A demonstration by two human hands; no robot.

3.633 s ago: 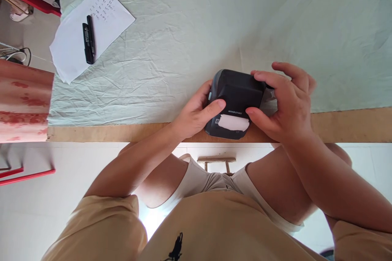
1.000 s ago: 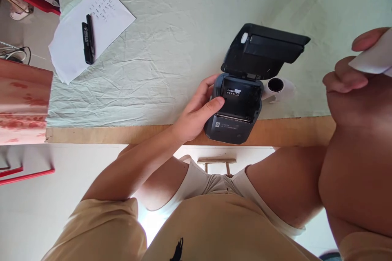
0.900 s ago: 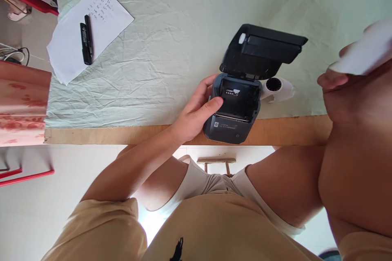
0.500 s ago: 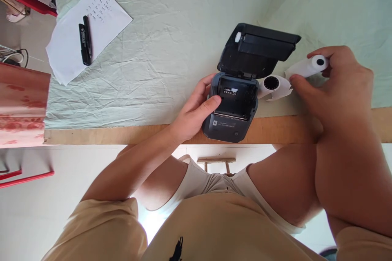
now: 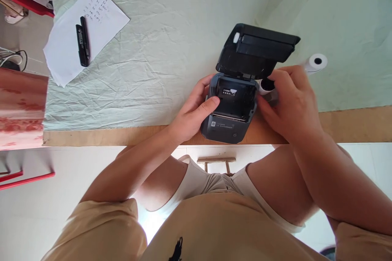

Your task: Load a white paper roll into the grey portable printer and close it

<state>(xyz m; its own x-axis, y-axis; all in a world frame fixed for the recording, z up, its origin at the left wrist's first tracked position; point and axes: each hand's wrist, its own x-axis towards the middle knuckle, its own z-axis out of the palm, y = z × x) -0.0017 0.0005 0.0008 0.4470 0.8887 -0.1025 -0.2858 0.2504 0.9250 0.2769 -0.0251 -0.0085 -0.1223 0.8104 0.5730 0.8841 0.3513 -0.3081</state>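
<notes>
A dark portable printer with its lid raised lies at the table's front edge, its paper bay bare. My left hand grips its left side, thumb over the bay's rim. Right beside the printer, my right hand has thumb and fingers around a white paper roll with a dark core, which the fingers partly hide. Behind the right hand, a second white roll rests on the cloth, untouched.
A light green cloth covers the table, whose wooden edge runs along the front. At the left lie a written paper sheet and black markers. Red patterned fabric hangs beyond the left edge.
My right hand has left the far roll, moved left and closed around the roll beside the printer. My left hand and the printer have hardly moved.
</notes>
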